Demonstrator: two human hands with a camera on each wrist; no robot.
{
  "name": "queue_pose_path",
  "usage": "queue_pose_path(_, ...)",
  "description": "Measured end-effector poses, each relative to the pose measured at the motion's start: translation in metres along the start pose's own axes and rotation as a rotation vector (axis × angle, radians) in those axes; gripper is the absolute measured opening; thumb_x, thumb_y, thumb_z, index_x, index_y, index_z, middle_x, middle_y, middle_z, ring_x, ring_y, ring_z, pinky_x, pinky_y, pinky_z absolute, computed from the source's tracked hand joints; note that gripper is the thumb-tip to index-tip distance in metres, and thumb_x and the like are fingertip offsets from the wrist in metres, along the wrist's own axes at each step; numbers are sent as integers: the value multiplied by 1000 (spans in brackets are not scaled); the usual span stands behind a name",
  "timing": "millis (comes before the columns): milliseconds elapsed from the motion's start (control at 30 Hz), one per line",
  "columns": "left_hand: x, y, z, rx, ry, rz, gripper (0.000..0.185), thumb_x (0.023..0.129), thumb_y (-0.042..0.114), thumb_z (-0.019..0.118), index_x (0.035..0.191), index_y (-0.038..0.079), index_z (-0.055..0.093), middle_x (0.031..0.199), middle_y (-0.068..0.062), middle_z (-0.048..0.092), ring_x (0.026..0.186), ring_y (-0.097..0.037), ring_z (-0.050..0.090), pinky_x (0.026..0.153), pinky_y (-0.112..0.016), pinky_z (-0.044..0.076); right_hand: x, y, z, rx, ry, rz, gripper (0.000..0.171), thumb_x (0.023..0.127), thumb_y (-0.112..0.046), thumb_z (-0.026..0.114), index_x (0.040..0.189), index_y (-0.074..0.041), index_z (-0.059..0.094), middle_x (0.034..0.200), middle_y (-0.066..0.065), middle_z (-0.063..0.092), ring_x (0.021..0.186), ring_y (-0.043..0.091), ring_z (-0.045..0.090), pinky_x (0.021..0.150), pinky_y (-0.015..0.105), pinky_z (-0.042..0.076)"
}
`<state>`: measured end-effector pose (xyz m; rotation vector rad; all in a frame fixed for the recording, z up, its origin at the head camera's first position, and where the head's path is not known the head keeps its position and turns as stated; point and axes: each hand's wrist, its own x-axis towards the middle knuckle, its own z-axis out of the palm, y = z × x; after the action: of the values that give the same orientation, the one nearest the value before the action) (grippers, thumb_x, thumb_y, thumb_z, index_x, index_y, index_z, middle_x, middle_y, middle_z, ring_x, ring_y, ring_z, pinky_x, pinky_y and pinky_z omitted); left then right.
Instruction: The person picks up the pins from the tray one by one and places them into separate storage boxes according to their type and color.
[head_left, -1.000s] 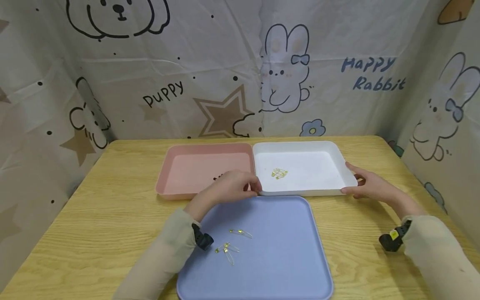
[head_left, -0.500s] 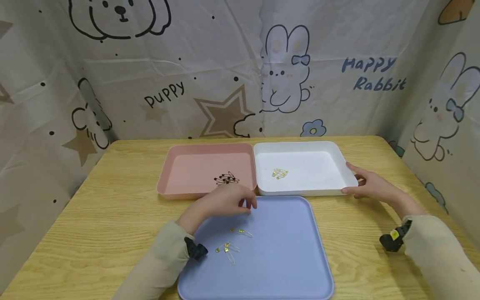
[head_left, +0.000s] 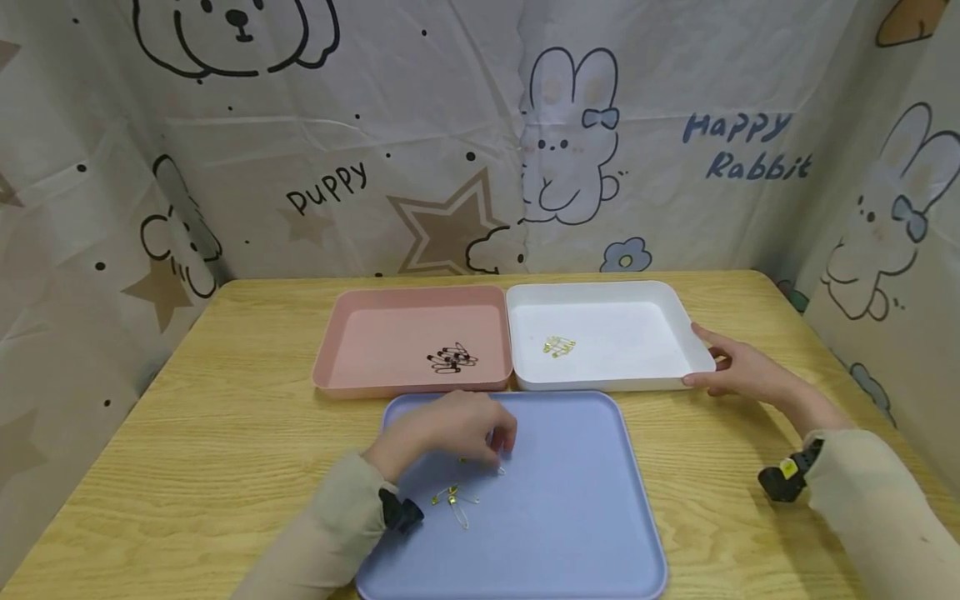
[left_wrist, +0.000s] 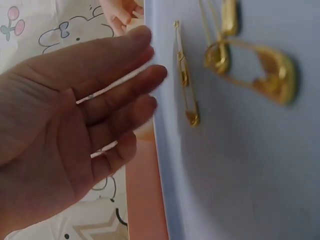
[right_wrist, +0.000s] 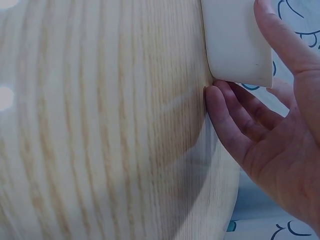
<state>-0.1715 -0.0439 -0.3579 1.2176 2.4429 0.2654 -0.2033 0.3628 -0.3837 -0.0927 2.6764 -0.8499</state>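
Note:
My left hand hangs low over the blue tray, fingers loosely bent, with nothing between them in the left wrist view. One gold safety pin lies just off its fingertips. In the head view the hand partly hides that pin. A small cluster of gold safety pins lies nearer on the tray. My right hand holds the near right corner of the white tray, thumb on the front wall and fingers along the side. Inside that tray sits a little pile of gold safety pins.
Left of the white tray, against it, stands a pink tray with several black safety pins in it. Both stand behind the blue tray on the wooden table. Printed cloth rises behind and at the sides.
My left hand has drawn back from the front edges of the pink and white trays, uncovering the black safety pins, and come over the blue tray's single pin. The right hand stays put.

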Motion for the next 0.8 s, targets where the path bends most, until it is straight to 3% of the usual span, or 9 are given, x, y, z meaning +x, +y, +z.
queue_pose_path(367,3,4,9,48,-25,-29,17,69,25,76,72,24,60,67,16,51,63,-1,47,60,-20,37,-1,1,0,-4,8,-2,100,78,-48,65,146,-12,1,114,25,43,80,20,52,69,28,42)
queue_pose_path(800,4,4,10,-7,-40,-29,16,71,19,75,71,22,59,67,15,52,62,-1,47,60,-19,38,-2,-1,0,12,7,-16,99,79,-45,66,146,-12,1,114,25,42,79,20,53,69,28,43)
